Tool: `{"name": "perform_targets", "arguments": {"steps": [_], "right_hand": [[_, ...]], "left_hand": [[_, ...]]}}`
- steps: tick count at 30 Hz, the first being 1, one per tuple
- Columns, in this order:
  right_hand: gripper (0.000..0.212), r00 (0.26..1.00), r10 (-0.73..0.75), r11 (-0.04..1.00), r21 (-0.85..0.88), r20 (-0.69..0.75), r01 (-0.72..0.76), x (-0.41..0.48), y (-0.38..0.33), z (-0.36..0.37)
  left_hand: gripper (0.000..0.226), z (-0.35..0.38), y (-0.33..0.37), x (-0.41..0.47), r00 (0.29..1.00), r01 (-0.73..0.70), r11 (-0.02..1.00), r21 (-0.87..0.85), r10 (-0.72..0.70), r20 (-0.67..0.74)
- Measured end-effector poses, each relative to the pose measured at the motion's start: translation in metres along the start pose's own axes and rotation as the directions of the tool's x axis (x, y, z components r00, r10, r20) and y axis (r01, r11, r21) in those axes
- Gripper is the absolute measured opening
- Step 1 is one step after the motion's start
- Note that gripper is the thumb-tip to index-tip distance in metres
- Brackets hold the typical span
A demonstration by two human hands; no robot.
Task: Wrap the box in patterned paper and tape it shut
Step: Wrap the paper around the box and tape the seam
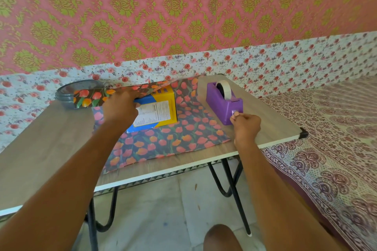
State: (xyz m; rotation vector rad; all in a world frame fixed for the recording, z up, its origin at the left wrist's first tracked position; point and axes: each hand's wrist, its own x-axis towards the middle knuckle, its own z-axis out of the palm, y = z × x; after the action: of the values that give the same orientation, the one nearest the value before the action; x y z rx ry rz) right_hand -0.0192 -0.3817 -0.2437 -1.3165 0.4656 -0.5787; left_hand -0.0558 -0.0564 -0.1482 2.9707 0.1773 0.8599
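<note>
Wood-look tabletop [51,138] on black hairpin legs, shoved up against a pink and green damask wall. Mid-table: yellow and blue cardboard box [161,108], lying flat on a dark tulip-print wrapping paper sheet [173,140]. Long axis looks to run across the table, but hard to call with the left end buried under a folded-over flap.

Left hand [120,106] clamped on that flap, fingers curled round the paper, pinning it to the box top. Right hand [246,126] off to the box's right, thumb and finger pinching the free end of the off-white tape roll [227,88] at the cutter of a purple plastic tape dispenser [222,106].

Best guess at what comes next: pull a strip, tear it, carry it left across the box to the flap edge. Right hand clearly the one for it, left one busy. Only flat paper between dispenser and box. Near half of the sheet not folded up yet, so early days.

Further out: grey round dish stack [65,96] behind the flap's left end, maroon block-print bed sheet [326,149] off to the right.
</note>
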Motion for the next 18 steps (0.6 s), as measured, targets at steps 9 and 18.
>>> {"name": "perform_targets", "arguments": {"steps": [9, 18], "right_hand": [[0.020, 0.965, -0.226, 0.974, 0.038, 0.136, 0.223, -0.026, -0.008, 0.000], [0.069, 0.860, -0.205, 0.975, 0.171, 0.467, 0.140, -0.076, -0.053, 0.073]], "left_hand": [[0.035, -0.005, 0.005, -0.006, 0.999, -0.047, 0.999, 0.017, 0.047, -0.004], [0.020, 0.004, 0.000, -0.004, 0.985, -0.119, 0.983, -0.141, 0.100, -0.138]]}}
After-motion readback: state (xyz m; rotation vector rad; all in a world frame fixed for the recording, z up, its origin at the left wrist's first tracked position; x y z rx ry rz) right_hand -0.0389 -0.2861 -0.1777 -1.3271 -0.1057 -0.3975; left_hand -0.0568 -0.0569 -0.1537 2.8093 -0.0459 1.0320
